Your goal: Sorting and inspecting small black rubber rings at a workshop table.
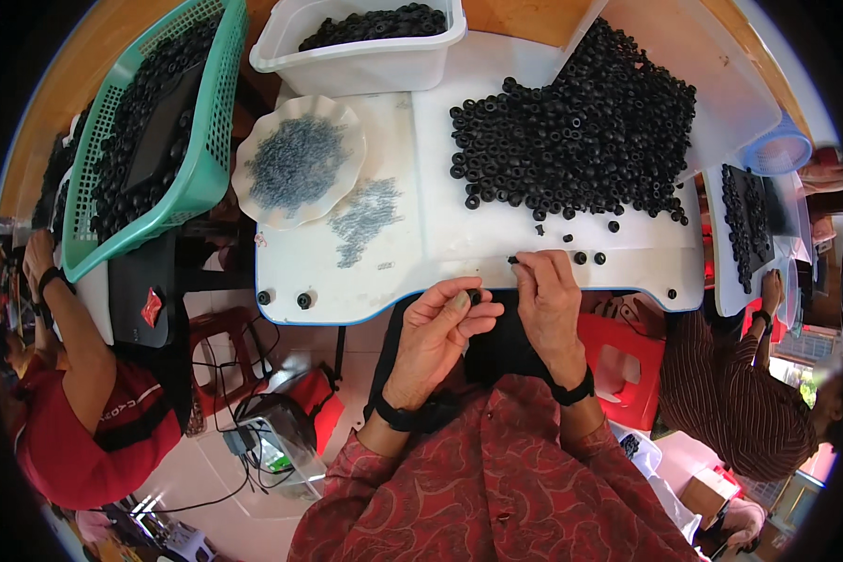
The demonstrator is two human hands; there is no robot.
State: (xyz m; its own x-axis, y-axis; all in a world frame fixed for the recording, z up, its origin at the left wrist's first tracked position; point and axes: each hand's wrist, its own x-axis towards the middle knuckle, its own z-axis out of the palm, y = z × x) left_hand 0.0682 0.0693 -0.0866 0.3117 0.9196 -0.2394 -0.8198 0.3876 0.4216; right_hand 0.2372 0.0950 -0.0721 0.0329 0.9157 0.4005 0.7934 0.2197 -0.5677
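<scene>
Just in front of the table's near edge, my left hand (pixel 440 328) is closed on a small black ring-shaped part (pixel 475 297), held between thumb and fingers. To its right, my right hand (pixel 548 304) pinches a tiny dark piece (pixel 513 259) at its fingertips, close over the table edge; its exact kind is too small to make out. A large heap of black ring-shaped parts (pixel 581 131) spreads over the white tabletop (pixel 440 201) beyond my hands. A few strays, among them a round black part (pixel 581 258), lie nearer my right hand.
A scalloped cream plate (pixel 354 155) holds thin greyish pieces, with more pieces (pixel 365 220) scattered beside it. Behind stand a white tub (pixel 365 67) and, left, a green basket (pixel 211 122), both with black parts. A clear bin (pixel 721 84) borders the heap. People sit on both sides.
</scene>
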